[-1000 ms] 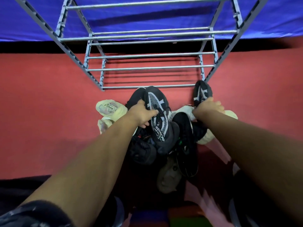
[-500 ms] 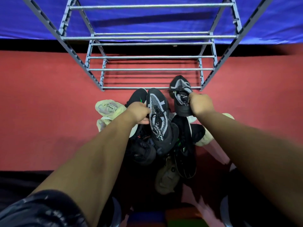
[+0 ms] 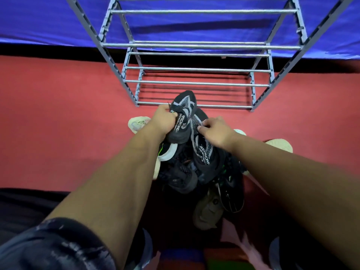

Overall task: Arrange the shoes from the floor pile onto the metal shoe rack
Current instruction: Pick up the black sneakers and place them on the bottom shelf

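Change: half a second ago the right hand held a black-and-grey shoe out near the rack's lowest front bar and the left hand rested on its twin in the pile. Now the left hand (image 3: 163, 121) has a shoe of that pattern lifted, and the right hand (image 3: 215, 131) has come back onto the matching shoe.

Meaning for the task: the pair seems to be gathered together, likely to go up as a set. Nothing is on the rack yet, so the job looks barely begun.

Left fingers: clenched around the side and collar of the raised black-and-grey shoe (image 3: 182, 115), centre of the frame, toe pointing toward the rack and overlapping its lowest front bar in the picture.

Right fingers: loosely curled, spread across the upper of the second black-and-grey shoe (image 3: 204, 152), just right of centre. They touch it; whether they grip it I cannot tell.

Shoe pile: on the red floor (image 3: 58, 123), centre to lower centre. It includes dark shoes, a pale cream shoe (image 3: 137, 123) peeking out left of the left hand, another cream shoe (image 3: 280, 146) at right, and an olive shoe (image 3: 206, 211) lower down.

Metal shoe rack (image 3: 194, 82): upper centre, grey bars in several tiers, all bare, standing against a blue cloth backdrop (image 3: 48, 20).

Sleeve: dark patterned fabric (image 3: 54, 244) at lower left.
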A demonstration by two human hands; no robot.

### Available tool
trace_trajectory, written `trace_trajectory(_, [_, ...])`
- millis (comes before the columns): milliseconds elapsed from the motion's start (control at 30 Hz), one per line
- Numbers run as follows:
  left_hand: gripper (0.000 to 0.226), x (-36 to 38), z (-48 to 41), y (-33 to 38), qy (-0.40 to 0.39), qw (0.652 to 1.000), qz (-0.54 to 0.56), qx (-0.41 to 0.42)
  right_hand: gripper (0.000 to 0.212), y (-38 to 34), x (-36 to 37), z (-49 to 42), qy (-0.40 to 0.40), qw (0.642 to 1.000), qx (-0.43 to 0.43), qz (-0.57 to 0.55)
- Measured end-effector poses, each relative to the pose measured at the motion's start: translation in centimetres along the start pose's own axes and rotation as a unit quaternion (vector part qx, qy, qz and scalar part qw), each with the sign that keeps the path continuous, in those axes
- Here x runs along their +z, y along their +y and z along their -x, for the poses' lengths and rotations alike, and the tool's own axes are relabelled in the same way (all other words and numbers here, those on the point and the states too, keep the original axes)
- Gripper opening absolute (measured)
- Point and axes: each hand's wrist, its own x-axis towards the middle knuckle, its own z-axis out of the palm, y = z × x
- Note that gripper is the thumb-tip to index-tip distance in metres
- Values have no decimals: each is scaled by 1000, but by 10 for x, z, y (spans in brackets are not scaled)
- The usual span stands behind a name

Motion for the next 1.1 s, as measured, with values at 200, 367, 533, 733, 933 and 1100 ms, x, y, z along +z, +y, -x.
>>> trace_trajectory(200, [40, -28, 0, -26, 113, 962, -249, 27, 96, -20, 44, 23, 84, 981, 2, 174])
trace_trajectory(367, [87, -7, 13, -22, 74, 909, -408, -34, 117, -29, 64, 34, 44, 973, 100, 202])
trace_trajectory(533, [133, -18, 22, -20, 30, 859, -510, -46, 85, -35, 48, 36, -3, 970, 74, 231])
trace_trajectory(733, [101, -3, 14, -17, 60, 843, -534, -33, 96, -11, 52, 34, 31, 974, 40, 220])
trace_trajectory(933, [59, -4, 1, -18, 102, 876, -471, -10, 78, -8, 57, 13, 108, 988, 9, 108])
trace_trajectory(1100, [57, -20, -13, -10, 158, 938, -309, -7, 71, -22, 32, -25, 117, 992, -8, -52])
